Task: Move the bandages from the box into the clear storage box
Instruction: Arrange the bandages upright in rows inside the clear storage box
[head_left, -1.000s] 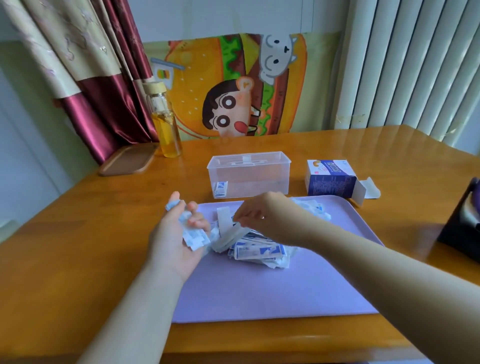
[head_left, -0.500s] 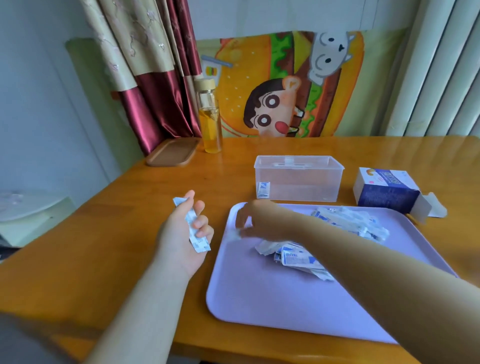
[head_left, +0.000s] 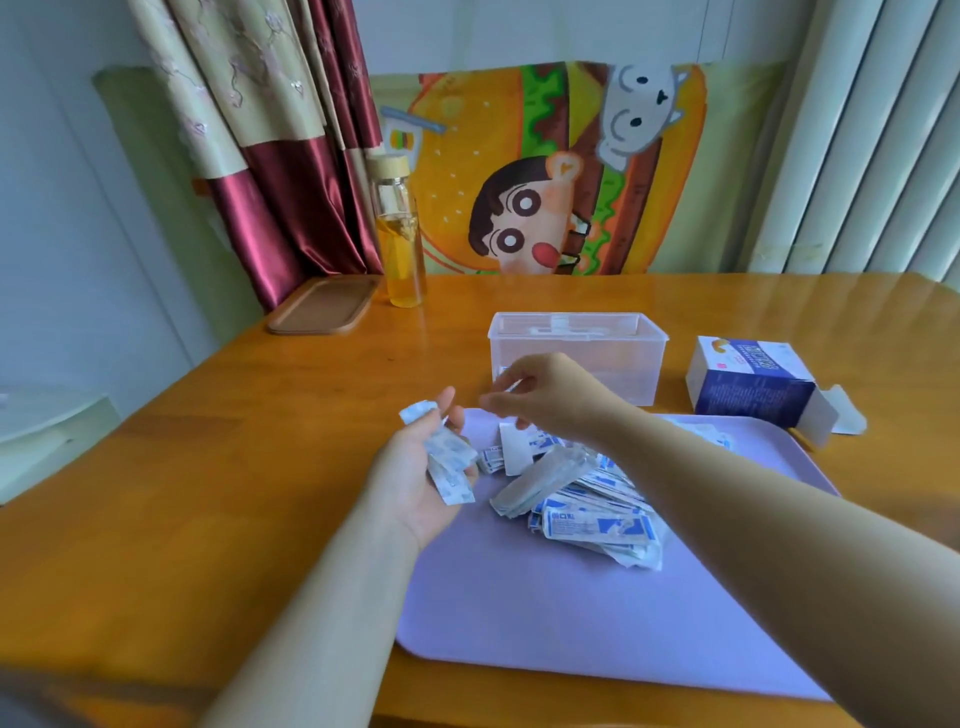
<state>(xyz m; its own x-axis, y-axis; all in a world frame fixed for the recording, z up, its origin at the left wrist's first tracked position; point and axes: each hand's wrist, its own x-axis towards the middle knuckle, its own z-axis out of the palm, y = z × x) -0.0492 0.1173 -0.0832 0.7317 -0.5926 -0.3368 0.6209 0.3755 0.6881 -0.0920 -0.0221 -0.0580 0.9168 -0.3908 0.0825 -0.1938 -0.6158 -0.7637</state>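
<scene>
Your left hand (head_left: 415, 483) acts as collector, fingers curled round several blue-and-white wrapped bandages (head_left: 452, 467). The rest lie heaped on the lilac plastic tray (head_left: 545, 613), short of the clear plastic storage box (head_left: 576, 358). Whether your right hand's (head_left: 550, 397) bent fingers pinch one cannot be told.

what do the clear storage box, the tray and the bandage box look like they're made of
Storage box: clear plastic, slightly frosted; the table shows through its walls. Tray: likely plastic, matte lilac, with rounded moulded corners. Bandage box: printed cardboard, seemingly; its open end flap is thin and creased.
</scene>
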